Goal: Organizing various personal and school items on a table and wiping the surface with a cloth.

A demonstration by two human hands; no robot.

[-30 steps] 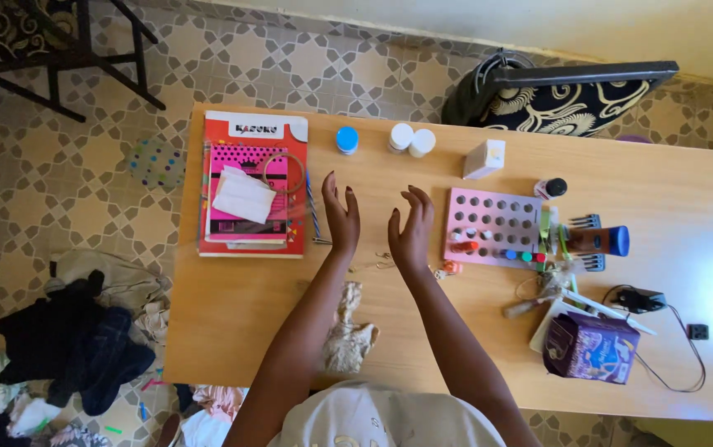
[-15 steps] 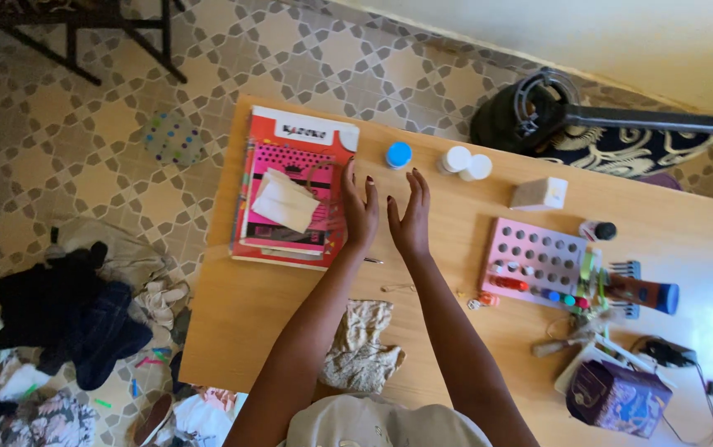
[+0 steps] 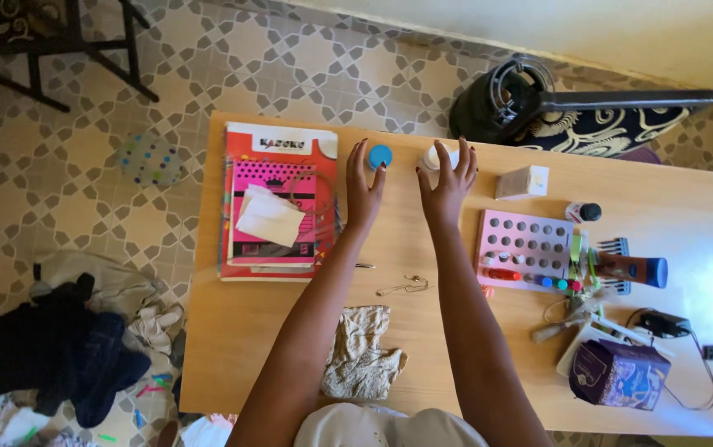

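At the table's far edge, both open, empty hands now reach the blue-lidded jar (image 3: 380, 156) and white jars (image 3: 433, 157).

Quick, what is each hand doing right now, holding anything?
Left hand: open, fingers spread, reaching at the blue-lidded jar, not gripping it.
Right hand: open, fingertips at the white-lidded jars, nothing held.

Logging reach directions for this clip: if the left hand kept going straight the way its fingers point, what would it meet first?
Probably the blue-lidded jar: the left hand has its fingers spread right beside it, though height above the table is unclear.
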